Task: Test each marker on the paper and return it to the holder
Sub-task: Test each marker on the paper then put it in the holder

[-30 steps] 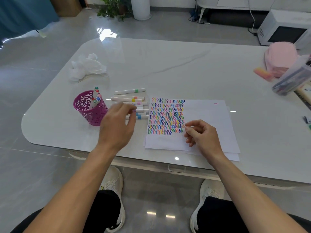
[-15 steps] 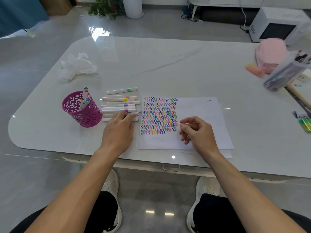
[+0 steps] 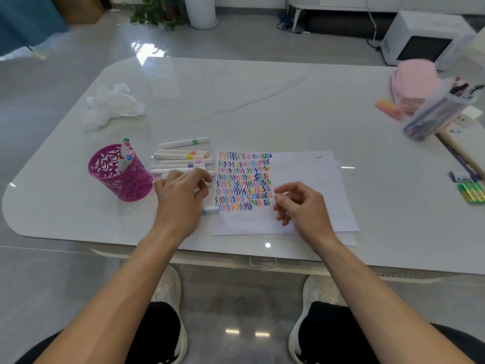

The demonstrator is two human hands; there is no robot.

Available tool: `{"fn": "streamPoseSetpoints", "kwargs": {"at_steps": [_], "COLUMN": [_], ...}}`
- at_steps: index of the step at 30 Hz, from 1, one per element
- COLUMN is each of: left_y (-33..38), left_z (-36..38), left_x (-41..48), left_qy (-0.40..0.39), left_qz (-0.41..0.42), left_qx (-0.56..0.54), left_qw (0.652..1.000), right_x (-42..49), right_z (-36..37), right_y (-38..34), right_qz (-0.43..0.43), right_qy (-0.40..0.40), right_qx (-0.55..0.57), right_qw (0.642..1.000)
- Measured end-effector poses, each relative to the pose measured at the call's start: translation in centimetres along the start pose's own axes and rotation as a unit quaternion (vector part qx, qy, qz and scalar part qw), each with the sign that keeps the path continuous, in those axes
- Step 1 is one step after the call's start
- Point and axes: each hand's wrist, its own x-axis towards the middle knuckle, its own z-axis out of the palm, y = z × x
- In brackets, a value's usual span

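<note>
- White glossy table in a tiled room carries the job. A sheet of paper lies near the front edge, its left part filled with rows of coloured squiggles and its right part mostly blank.
- Left of the paper a row of loose markers lies flat. Further left the purple holder stands upright with a few capped markers in it.
- The left hand is curled over the near end of that row and grips a blue-banded marker. The marker's end pokes out from under the hand at the paper's left edge; how the fingers sit on the barrel is hidden.
- The right hand hovers over the paper, fingers loosely curled, with nothing in them.
- The step in hand, as I judge it, is lifting this marker to test it. To do that well, lift it clear so its neighbours do not roll, then bring it across to the free right hand to pull the cap.
- The bottom row of squiggles stops short, so the next mark belongs there. Recap the marker firmly before dropping it into the holder.
</note>
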Motion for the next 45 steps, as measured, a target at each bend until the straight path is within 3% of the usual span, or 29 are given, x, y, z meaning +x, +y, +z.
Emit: {"fn": "streamPoseSetpoints", "kwargs": {"at_steps": [4, 9, 13, 15, 19, 25, 30, 34, 45], "left_y": [-0.2, -0.1, -0.3, -0.5, -0.7, -0.6, -1.1, -1.9, -2.0], "left_z": [0.1, -0.5, -1.5, -1.3, -1.2, -1.4, -0.9, -0.4, 0.9], "left_x": [-0.2, -0.5, -1.0, -1.4, -1.6, -1.2, -0.7, -0.1, 0.7], "left_qy": [-0.073, -0.176, -0.320, -0.340, -0.331, -0.309, -0.132, -0.038, -0.021], "left_qz": [0.015, 0.003, 0.049, 0.066, 0.080, 0.036, 0.012, 0.004, -0.024], "left_qx": [0.046, 0.015, 0.010, 0.013, 0.002, -0.026, 0.007, 0.027, 0.056], "left_qw": [0.996, 0.984, 0.946, 0.938, 0.940, 0.950, 0.991, 0.999, 0.998], "right_x": [-0.1, -0.1, 0.0, 0.0, 0.1, 0.1, 0.2, 0.2, 0.2], "right_z": [0.0, 0.0, 0.0, 0.0, 0.0, 0.2, 0.4, 0.4, 0.3], "right_y": [0.1, 0.1, 0.1, 0.1, 0.2, 0.5, 0.6, 0.7, 0.5], "right_qz": [-0.001, -0.001, -0.004, -0.003, -0.002, 0.007, 0.011, 0.010, 0.009], "right_qy": [0.000, 0.000, -0.001, -0.002, -0.002, -0.005, -0.008, -0.007, -0.010], "right_qx": [-0.004, 0.000, -0.004, -0.001, 0.004, 0.003, 0.001, -0.002, -0.007], "right_qw": [1.000, 1.000, 1.000, 1.000, 1.000, 1.000, 1.000, 1.000, 1.000]}}
